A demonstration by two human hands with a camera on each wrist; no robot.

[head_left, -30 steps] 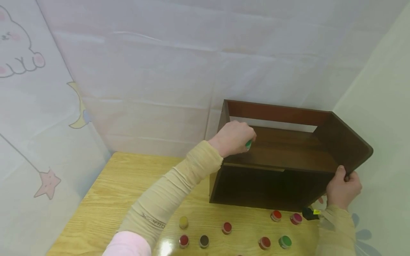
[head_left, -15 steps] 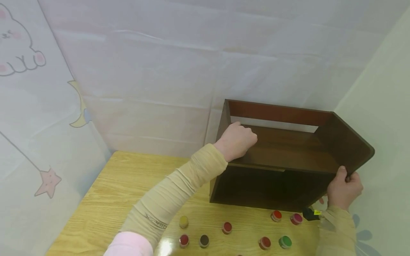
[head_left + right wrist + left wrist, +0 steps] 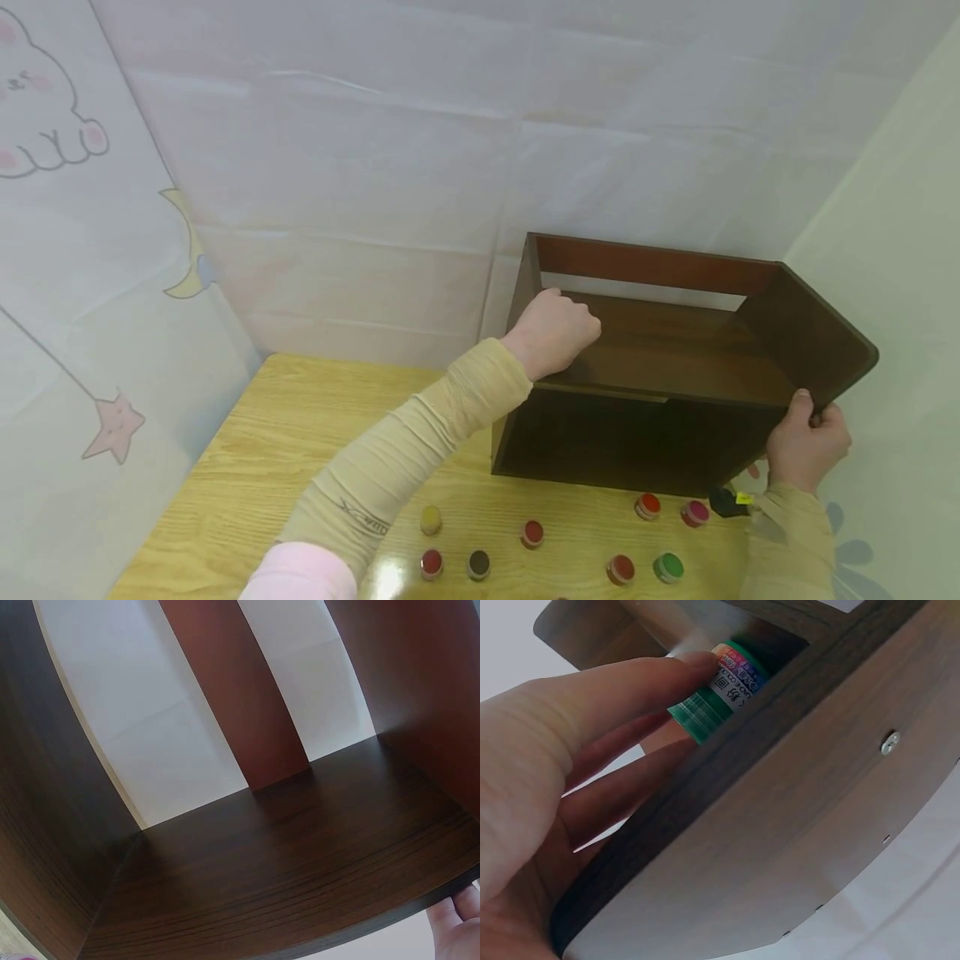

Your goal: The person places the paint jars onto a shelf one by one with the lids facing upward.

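A small paint jar (image 3: 718,691) with green ends and a printed label is pinched between the thumb and fingers of my left hand (image 3: 557,332), just inside the left end of a dark brown wooden shelf unit (image 3: 675,342). The head view hides this jar behind the hand; whether it touches the shelf board, I cannot tell. My right hand (image 3: 806,442) grips the front edge of the unit's right side panel (image 3: 817,342), thumb at the shelf's corner. In the right wrist view, that panel fills the foreground, with some fingers (image 3: 471,904) at its lower right edge.
Several paint jars stand on the wooden table (image 3: 300,433) before the unit, among them a yellow jar (image 3: 431,520), a dark brown jar (image 3: 478,565) and a green jar (image 3: 668,567). A black object (image 3: 726,502) with a yellow tag lies by the right sleeve. Printed sheets rise behind.
My left hand has turned and shifted slightly, so the green jar it holds dropped out of sight in the head view. Over the last half second it stays almost still. The right hand keeps its grip.
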